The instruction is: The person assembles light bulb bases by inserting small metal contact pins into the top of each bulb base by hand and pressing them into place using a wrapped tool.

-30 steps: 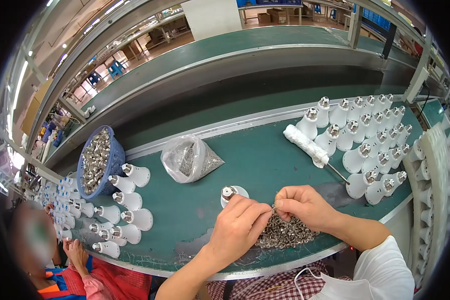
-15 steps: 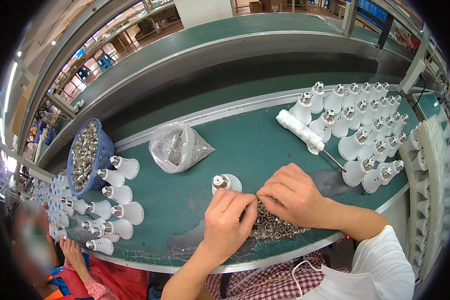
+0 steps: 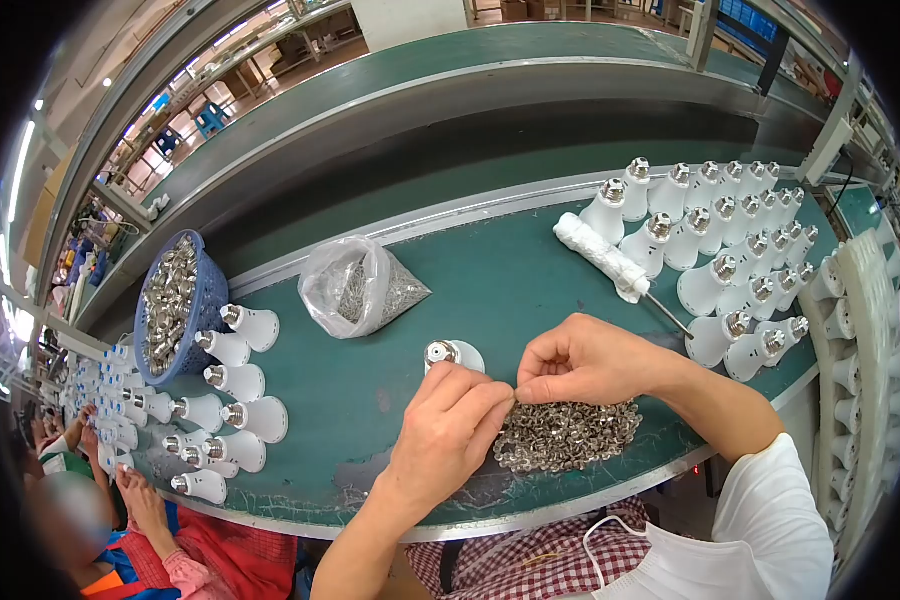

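Observation:
The fingertips of my left hand [image 3: 448,428] and my right hand [image 3: 595,362] meet in a pinch above the green bench. Whatever lies between them is too small to make out. Just beyond my left fingers stands a white bulb housing [image 3: 468,357] with a metal screw cap, partly hidden by that hand. Under and beside my right hand lies a heap of small shiny metal pieces [image 3: 570,437].
A clear bag of fine metal pins [image 3: 360,290] and a blue basket of metal caps [image 3: 175,305] stand to the left, beside more bulb housings [image 3: 260,420]. A cloth-wrapped screwdriver [image 3: 602,256] lies near rows of capped bulbs [image 3: 705,285]. Another person's hand [image 3: 142,500] is at lower left.
My right hand has lifted and moved slightly away, uncovering more of the metal heap. My left hand has shifted slightly; the fingertips still meet. The other person's hands have moved a little.

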`<move>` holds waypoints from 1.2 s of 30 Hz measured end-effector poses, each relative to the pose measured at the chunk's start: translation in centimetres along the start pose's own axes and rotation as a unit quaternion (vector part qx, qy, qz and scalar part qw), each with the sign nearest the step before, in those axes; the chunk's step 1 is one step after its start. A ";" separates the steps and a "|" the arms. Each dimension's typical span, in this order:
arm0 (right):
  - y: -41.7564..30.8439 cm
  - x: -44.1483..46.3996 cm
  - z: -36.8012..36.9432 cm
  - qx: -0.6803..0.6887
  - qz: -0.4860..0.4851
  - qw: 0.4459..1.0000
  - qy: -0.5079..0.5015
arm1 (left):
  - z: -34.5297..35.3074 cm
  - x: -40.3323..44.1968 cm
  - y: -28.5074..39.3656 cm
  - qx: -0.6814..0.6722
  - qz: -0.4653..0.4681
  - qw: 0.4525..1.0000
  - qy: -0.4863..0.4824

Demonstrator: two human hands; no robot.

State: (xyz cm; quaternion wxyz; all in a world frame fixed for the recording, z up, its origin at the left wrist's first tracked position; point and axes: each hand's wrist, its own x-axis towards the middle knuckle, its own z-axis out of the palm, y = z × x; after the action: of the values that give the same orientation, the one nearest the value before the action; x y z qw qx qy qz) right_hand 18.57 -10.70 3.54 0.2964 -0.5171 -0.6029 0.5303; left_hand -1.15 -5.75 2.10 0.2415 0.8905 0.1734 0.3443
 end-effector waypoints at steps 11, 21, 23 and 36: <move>1.5 0.3 2.2 0.311 0.007 0.950 0.019 | 1.1 -0.5 -0.4 0.076 0.086 0.986 0.125; 1.9 0.1 2.2 0.310 0.012 0.949 0.063 | 1.3 -0.4 -0.6 0.108 0.117 0.978 0.136; 2.0 0.1 2.1 0.295 0.017 0.954 0.057 | 1.3 -0.6 -0.7 0.104 0.117 0.979 0.129; 1.8 -0.1 2.4 0.222 -0.015 0.974 0.032 | 0.9 -0.7 -0.5 0.034 0.086 0.989 0.115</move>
State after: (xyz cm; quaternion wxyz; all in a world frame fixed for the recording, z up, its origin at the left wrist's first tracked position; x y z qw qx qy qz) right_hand 16.95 -11.80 1.27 0.4313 -0.4458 -0.4678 0.6296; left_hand -1.07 -5.92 0.84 0.1590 0.8644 0.1343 0.4577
